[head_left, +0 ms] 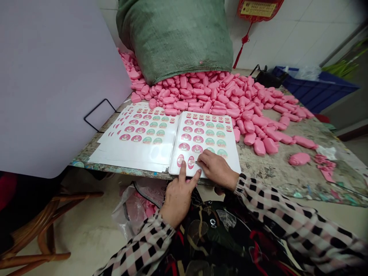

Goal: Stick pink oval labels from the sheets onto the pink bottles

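A stack of white sticker sheets (202, 132) printed with pink and green labels lies at the table's front edge. My left hand (177, 193) rests at its lower edge, index finger and thumb spread, the index fingertip on a pink oval sticker (180, 160). Beside another pink oval sticker (191, 162), my right hand (217, 168) is closed in a pinch low on the sheet. A small dark tip shows at its fingertips, too small to name. More sticker sheets (135, 153) lie fanned out on the left.
Many pink bottle-shaped pieces (198, 92) spill from a green sack (178, 38) across the back of the worn table (310, 180). A blue crate (319, 86) stands back right. A large pale panel (60, 84) blocks the left. Below is a clear plastic bag (126, 209).
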`<state>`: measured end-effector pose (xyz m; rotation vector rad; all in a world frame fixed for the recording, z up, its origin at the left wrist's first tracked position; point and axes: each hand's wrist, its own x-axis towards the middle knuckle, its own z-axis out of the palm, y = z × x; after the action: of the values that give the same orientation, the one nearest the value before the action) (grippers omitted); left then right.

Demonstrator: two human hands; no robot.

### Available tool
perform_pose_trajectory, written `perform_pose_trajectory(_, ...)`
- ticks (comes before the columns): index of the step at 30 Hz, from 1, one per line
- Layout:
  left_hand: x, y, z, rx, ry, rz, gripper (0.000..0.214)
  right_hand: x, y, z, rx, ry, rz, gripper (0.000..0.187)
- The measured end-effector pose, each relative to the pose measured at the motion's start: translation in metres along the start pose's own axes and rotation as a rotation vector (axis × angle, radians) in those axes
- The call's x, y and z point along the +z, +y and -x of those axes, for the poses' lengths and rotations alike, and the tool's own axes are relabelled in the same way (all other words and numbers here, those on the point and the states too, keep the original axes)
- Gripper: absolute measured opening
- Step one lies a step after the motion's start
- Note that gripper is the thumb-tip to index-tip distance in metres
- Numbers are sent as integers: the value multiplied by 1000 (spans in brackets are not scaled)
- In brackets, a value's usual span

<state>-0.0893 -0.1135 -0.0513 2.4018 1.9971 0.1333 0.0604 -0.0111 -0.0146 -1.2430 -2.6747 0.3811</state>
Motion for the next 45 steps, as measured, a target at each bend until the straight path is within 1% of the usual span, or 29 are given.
perform_pose_trajectory(3, 1, 0, 0, -4, 0, -4, 62, -1, 1, 1, -18, -14, -5, 19)
perform_pose_trajectory(9, 0, 0, -1, 8, -5, -94, 64, -1, 3, 3, -96, -10, -52, 18)
perform_pose_trajectory(12, 0, 1, 0, 21, 0, -98, 65, -1, 4, 1, -113, -9, -80, 18)
perform_pose_trajectory(17, 1, 1, 0, 10, 19, -92, 63, -1, 5, 1, -163, -46, -115, 15)
perform_pose_trajectory(19, 2, 1, 0, 9, 24, -87, 63, 1, 2, 2, -120, -34, -120, 15)
perform_pose_trajectory(23, 3, 0, 0, 14, 26, -66, 65, 8, -5, 6, 70, 60, -70, 17)
perform_pose_trajectory(25, 3, 0, 0, 15, 26, -57, 64, 11, -8, 6, 128, 100, -54, 18)
perform_pose_trajectory(31, 5, 0, 0, 18, 38, -34, 60, 14, -14, 2, 189, 152, -36, 18)
perform_pose_trajectory(35, 5, 0, 0, 14, 38, -25, 59, 15, -15, -4, 215, 163, -16, 18)
perform_pose_trajectory(40, 4, 1, 0, 8, 39, -52, 61, 11, -12, -5, 217, 150, -3, 17)
perform_pose_trajectory(45, 3, 1, 1, 4, 30, -79, 61, 4, -10, 1, 196, 98, -8, 17)
